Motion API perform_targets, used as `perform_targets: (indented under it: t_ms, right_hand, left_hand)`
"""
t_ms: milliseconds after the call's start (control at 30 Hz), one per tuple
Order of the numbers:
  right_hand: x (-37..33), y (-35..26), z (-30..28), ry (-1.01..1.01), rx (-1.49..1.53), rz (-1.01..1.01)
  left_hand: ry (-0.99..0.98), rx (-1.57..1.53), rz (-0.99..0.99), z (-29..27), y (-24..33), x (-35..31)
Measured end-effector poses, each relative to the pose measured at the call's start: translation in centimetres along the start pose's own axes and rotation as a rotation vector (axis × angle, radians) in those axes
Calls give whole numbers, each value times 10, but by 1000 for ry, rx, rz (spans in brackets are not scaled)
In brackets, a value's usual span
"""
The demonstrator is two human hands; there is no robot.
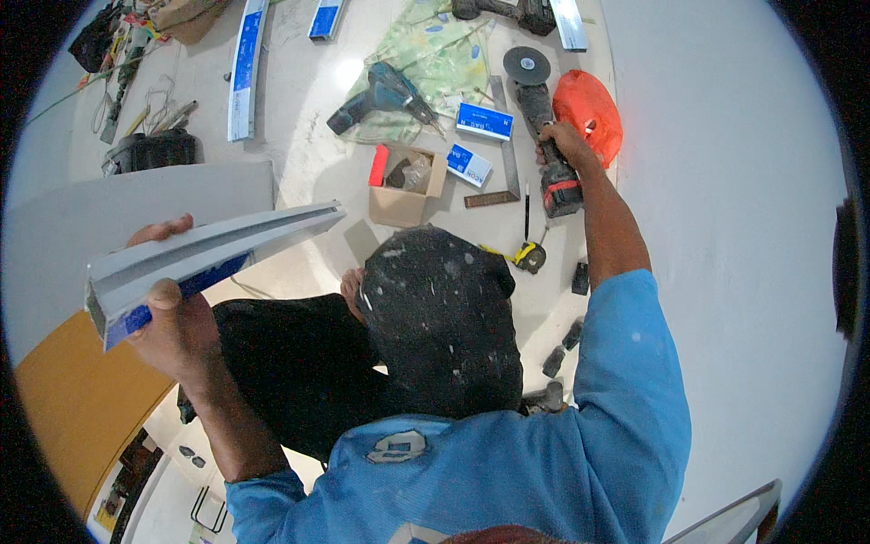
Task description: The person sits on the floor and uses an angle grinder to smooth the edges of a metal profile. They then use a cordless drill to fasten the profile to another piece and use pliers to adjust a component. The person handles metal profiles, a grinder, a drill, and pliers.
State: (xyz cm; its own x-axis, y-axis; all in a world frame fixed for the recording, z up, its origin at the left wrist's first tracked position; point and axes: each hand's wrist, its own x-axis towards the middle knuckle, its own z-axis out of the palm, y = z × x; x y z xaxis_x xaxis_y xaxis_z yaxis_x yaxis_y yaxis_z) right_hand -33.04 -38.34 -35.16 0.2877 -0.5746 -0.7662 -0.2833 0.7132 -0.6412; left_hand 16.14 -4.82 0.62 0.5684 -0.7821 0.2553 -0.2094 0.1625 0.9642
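A long white metal channel [217, 243] with blue film along its side rests in my left hand [177, 331], whose fingers and thumb wrap round it. It is raised at the left, tilted up to the right. Out to the right, my right hand [569, 145] is closed round the body of a cordless angle grinder [534, 98], which lies on the floor. A dark disc [526, 65] is at its far end and a battery with a red stripe [563, 193] at the near end. An orange-red bag [594, 113] lies against the grinder's right side.
A teal drill [385, 98] lies on a patterned cloth [430, 45]. Nearby are an open cardboard box [399, 207], blue-white boxes [484, 121], a try square [510, 172], a pencil [527, 213] and a tape measure [529, 257]. Another channel [245, 77] lies far left. A wall [725, 227] borders the right.
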Motion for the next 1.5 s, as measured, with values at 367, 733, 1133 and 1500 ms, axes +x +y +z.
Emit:
perform_targets:
  t_ms: [367,733,1133,1500]
  right_hand:
    - [38,8,-25,-10,-214,-32]
    - [-16,-47,11,345,-1312,-118]
    - [81,-81,216,426,-1426,-404]
    - [-136,-177,211,-312,85,-441]
  left_hand:
    - [25,107,104,36,-8,5]
    - [35,84,104,35,-24,8]
    - [0,109,118,27,-14,3]
    - [-71,111,95,43,18,-25]
